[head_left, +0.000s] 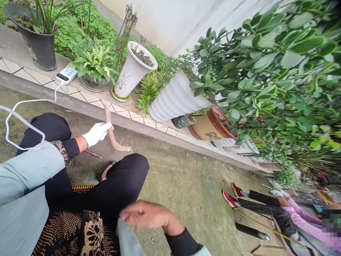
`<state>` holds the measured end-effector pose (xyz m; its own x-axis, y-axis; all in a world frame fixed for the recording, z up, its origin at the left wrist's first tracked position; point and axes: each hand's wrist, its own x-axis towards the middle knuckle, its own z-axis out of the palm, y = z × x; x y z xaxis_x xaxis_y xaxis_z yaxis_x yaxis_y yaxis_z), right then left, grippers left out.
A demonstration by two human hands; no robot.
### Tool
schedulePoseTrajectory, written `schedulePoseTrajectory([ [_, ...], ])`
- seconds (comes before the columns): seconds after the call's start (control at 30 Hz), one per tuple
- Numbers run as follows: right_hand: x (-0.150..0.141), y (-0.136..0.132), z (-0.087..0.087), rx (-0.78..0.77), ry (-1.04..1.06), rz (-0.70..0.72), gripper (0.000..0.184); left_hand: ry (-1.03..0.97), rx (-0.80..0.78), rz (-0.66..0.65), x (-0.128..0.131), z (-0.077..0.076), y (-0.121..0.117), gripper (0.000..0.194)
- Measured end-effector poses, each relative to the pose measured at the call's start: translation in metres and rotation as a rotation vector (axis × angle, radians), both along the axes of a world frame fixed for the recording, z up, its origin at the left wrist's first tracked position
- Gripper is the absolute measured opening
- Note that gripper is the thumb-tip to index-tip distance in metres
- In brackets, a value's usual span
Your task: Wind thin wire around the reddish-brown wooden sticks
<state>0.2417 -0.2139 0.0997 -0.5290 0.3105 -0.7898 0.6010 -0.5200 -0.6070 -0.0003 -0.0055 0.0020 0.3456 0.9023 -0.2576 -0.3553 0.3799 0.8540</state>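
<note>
My left hand (96,133) wears a white glove and is closed around the wooden handle of a small hoe-like tool (113,137). The tool's head rests on the concrete ground beside the tiled ledge (80,95). My right hand (145,215) is bare and hovers above my black-trousered knee (125,177). Its fingers are loosely spread, slightly blurred, and hold nothing. A thin reddish stick (92,153) lies on the ground just under my left wrist.
A white power bank (66,74) with a white cable (18,117) lies on the ledge among a black pot (39,46), white pots (131,71) and a brown pot (210,126). A leafy shrub (279,71) fills the right. Another person (293,217) with pink sleeves and red shoes sits at lower right.
</note>
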Motion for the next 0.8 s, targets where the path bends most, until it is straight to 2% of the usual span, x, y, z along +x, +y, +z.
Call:
schedulePoseTrajectory([
  [0.07, -0.015, 0.036, -0.006, 0.394, 0.047, -0.119, 0.039, 0.015, 0.009, -0.011, 0.001, -0.002, -0.003, 0.034],
  [0.13, -0.037, 0.08, -0.022, 0.857, -0.086, -0.249, 0.046, 0.028, 0.02, -0.011, 0.003, -0.005, -0.005, 0.034],
  [0.17, -0.05, 0.103, -0.033, 1.024, -0.171, -0.257, 0.055, 0.035, 0.025, -0.002, 0.004, -0.006, -0.005, 0.033],
  [0.23, -0.072, 0.144, -0.056, 1.167, -0.336, -0.222, 0.076, 0.051, 0.023, 0.031, 0.005, -0.007, -0.005, 0.032],
  [0.3, -0.087, 0.174, -0.077, 1.087, -0.387, -0.161, 0.091, 0.071, 0.007, 0.08, 0.007, -0.008, -0.003, 0.032],
  [0.37, -0.093, 0.192, -0.09, 1.003, -0.34, -0.112, 0.086, 0.086, -0.003, 0.099, 0.009, -0.008, 0.0, 0.034],
  [0.43, -0.091, 0.201, -0.094, 0.986, -0.288, -0.091, 0.077, 0.11, 0.025, 0.087, 0.01, -0.007, 0.003, 0.037],
  [0.53, -0.076, 0.21, -0.09, 0.948, -0.205, -0.136, 0.063, 0.235, 0.13, 0.027, 0.01, -0.007, 0.007, 0.037],
  [0.63, -0.059, 0.219, -0.084, 0.894, -0.19, -0.188, 0.051, 0.493, 0.285, -0.134, 0.007, -0.01, 0.011, 0.037],
  [0.8, -0.045, 0.227, -0.085, 0.918, -0.468, -0.164, 0.03, 0.91, 0.663, -0.455, 0.001, -0.014, 0.013, 0.03],
])
